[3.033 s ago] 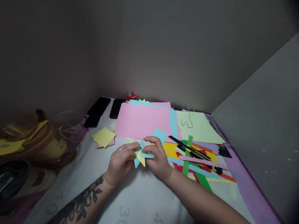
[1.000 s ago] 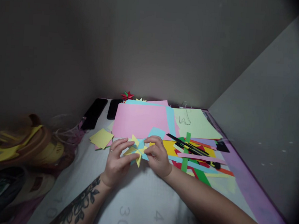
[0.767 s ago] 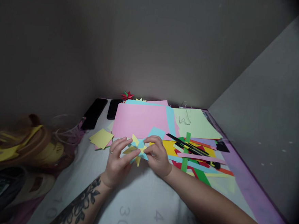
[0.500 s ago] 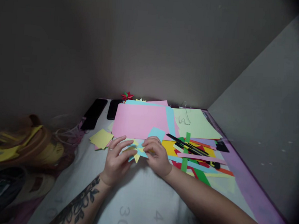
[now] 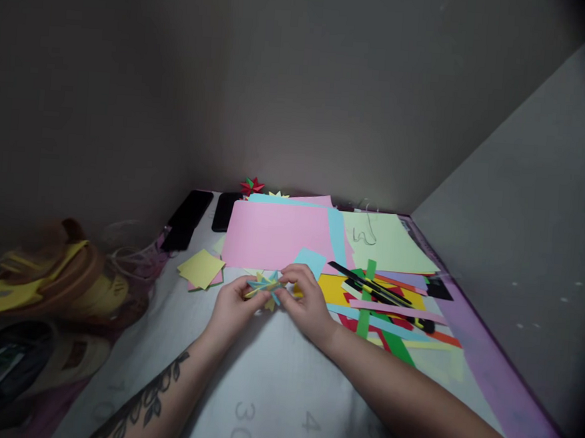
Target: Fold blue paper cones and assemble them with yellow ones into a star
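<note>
A folded paper star (image 5: 269,288) with yellow and light blue points is held between both hands above the white table cover. My left hand (image 5: 236,302) pinches its left side, thumb in front and fingers curled behind. On the right side, my right hand (image 5: 306,303) grips the star between thumb and fingertips. Parts of the star are hidden by the fingers. A light blue paper square (image 5: 310,261) lies just beyond my right hand. To the left of my left hand sits a small stack of yellow and pink paper squares (image 5: 201,270).
Pink sheets (image 5: 276,234) and pale green sheets (image 5: 388,242) lie at the back. Colored paper strips (image 5: 396,311) and a black cutter knife (image 5: 353,278) crowd the right. Two dark phones (image 5: 191,213) rest back left, near a red-green star (image 5: 252,186). Caps (image 5: 26,367) are piled at left.
My left hand's fingers have closed in from a spread pose and now pinch the star. The star has turned, its points now bunched between the hands. The view has shifted slightly.
</note>
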The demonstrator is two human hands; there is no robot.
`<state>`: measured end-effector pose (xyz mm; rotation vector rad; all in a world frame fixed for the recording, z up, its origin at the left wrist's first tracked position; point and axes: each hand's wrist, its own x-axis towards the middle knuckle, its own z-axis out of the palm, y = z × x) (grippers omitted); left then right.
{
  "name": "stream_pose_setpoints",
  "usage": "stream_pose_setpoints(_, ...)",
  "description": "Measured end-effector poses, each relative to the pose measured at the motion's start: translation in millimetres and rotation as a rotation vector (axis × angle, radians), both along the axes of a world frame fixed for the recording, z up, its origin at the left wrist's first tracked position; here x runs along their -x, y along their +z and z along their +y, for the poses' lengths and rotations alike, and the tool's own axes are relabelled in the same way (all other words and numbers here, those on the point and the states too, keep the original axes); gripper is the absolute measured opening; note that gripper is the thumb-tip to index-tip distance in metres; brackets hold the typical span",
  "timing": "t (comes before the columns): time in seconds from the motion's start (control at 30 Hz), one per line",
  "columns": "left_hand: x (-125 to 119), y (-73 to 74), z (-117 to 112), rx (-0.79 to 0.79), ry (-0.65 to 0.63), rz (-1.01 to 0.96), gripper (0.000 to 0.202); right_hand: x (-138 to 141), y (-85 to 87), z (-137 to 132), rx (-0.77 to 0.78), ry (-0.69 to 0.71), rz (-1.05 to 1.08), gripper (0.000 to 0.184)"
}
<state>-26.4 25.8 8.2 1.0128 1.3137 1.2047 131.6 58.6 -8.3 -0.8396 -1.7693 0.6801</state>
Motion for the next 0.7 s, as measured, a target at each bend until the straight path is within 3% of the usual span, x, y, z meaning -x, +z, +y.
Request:
stream_pose_setpoints(0.23,-4,4.3,-2,-0.007,0.006,0.007,0.023,-1,0.1,-2,-0.02,0.032,-0.022,0.012)
stream_pose_setpoints(0.5,-4,-9.2,-1,-0.024,0.008,0.033,0.02,-1,-0.3,-4,-0.138,-0.016,-0.052,0.013)
stream_pose_setpoints(0.7,-2,-7.9,-3,-0.035,0.011,0.125,0.012,-1,5.2,-5,-0.067,0.028,-0.119,0.009)
